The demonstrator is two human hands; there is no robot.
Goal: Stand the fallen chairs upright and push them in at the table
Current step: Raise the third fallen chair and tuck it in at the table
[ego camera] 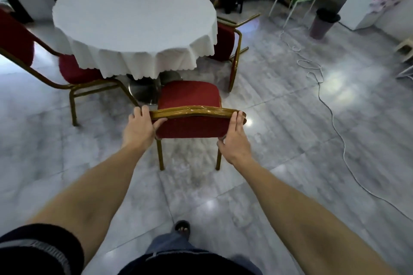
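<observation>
Floor: grey marble tiles (279, 118) are spread beneath and around both hands, with a white cable (330, 114) trailed well to the right of the right hand.
Table: a round table (134, 18) draped in a white cloth is set ahead of both hands, its metal pedestal (145, 89) just beyond the seat.
Other chairs: one red chair (73, 73) is tucked in ahead and left of the left hand; another fallen chair (228, 44) is seen tipped on its side ahead of the right hand, against the table edge.
Held chair: the red chair (190, 96) is stood upright between the hands, seat facing the table, not yet pushed under.
Left hand (138, 127): closed round the left end of the gilt top rail (192, 111).
Right hand (234, 138): fingers are laid fairly straight against the right end of the rail, thumb behind; a firm grip cannot be confirmed.
Step advice: the chair is best slid straight forward with even pressure on both rail ends, so the front legs are kept clear of the pedestal.
</observation>
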